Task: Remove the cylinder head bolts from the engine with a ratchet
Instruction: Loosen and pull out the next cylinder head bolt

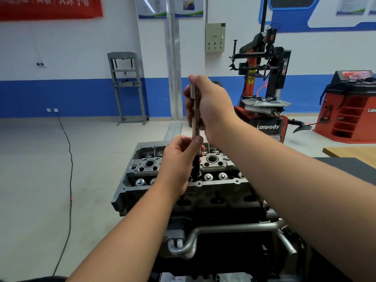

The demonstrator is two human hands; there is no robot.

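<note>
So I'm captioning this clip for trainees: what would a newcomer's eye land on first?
The two bare hands at centre: the right hand grips the top of an upright metal tool, the left hand holds its lower end over the cylinder head. Behind, right, stands a red and black tyre machine.
</note>
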